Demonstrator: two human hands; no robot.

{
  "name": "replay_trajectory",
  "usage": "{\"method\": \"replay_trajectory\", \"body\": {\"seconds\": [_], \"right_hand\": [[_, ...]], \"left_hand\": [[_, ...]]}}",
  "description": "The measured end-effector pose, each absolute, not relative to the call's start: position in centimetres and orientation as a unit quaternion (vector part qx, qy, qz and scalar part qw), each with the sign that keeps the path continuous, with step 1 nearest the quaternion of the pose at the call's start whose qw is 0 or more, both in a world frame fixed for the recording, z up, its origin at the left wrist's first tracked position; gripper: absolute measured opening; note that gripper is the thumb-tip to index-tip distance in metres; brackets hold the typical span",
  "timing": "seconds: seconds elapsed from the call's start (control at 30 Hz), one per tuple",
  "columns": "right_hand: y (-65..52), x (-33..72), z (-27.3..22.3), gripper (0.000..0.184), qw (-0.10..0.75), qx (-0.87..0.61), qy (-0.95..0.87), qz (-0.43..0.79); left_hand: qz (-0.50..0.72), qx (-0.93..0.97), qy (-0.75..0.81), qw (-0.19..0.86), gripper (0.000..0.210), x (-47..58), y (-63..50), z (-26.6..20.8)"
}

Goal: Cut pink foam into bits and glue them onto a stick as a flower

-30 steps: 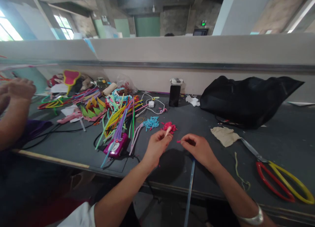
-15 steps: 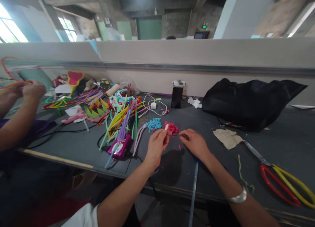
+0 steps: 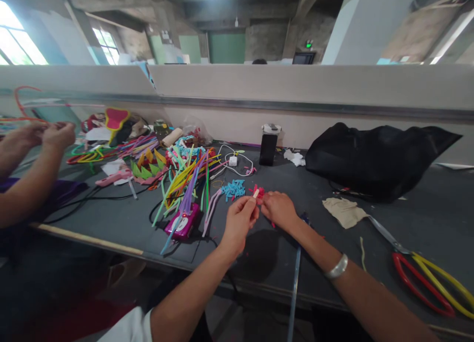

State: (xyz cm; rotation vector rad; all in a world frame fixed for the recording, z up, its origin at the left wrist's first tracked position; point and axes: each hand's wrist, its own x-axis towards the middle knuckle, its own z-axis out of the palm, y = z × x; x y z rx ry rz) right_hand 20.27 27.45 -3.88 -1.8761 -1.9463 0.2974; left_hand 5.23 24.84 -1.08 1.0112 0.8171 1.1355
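The red pieces (image 3: 261, 190) lie piled on the bench (image 3: 294, 181), ahead and left of my right hand (image 3: 279, 208), the nearer one, right at its fingers; I cannot tell whether those grip one. My left hand (image 3: 240, 219) pinches a pale stick (image 3: 256, 193), its long axis pointing away and slightly rightward, beside the pile.

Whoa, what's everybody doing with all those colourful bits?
One person's left hand holds up a small pale piece. Their right hand is down at the red bits; I can't tell whether it grips one. Blue bits lie in a heap just to the left. Scissors lie off to the right. At the far left, another person's hands are at an orange strip.
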Motion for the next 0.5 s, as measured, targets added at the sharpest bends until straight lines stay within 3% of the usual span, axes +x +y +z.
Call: {"method": "replay_trajectory", "body": {"seconds": [0.1, 0.23, 0.5], "right_hand": [[25.4, 21.0, -3.3, 0.006, 0.3, -0.675, -0.652, 0.167], [21.5, 21.4, -3.0, 0.017, 0.422, -0.654, -0.571, 0.264], [18.8, 20.5, -2.3, 0.018, 0.56, -0.586, -0.479, 0.336]], "left_hand": [[0.49, 0.443, 0.354, 0.662, 0.027, 5.2, 24.8, -1.2], [0.464, 0.443, 0.349, 0.683, 0.028, 5.6, 24.5, -1.2], [0.408, 0.451, 0.327, 0.723, 0.028, 6.9, 23.5, -1.3]]}}
